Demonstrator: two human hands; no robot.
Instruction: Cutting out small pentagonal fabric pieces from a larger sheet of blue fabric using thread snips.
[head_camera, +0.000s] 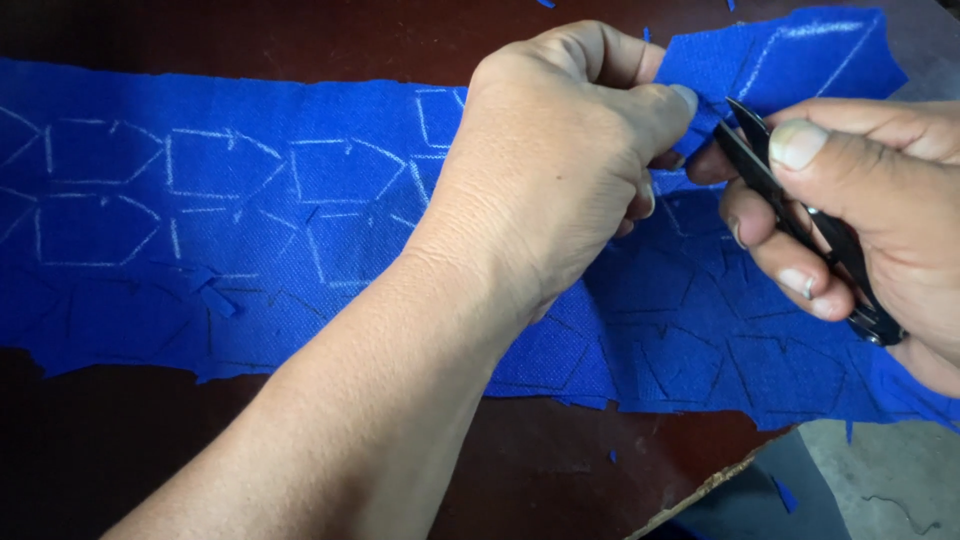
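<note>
Head view: snips (800, 215) at blue fabric (300, 230) edge

Sewing workshop: chalk-marked blue fabric (250, 250) lying on a dark bench (300, 40), small thread snips (800, 220), scattered offcuts.

The left hand (570, 160) pinches blue fabric (250, 230) while the right hand (860, 210) holds black snips (800, 215) at its edge.

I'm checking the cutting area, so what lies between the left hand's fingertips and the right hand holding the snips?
In the head view, only a raised flap of the blue fabric lies between the left hand and the right hand; the black snips point into it.
</note>
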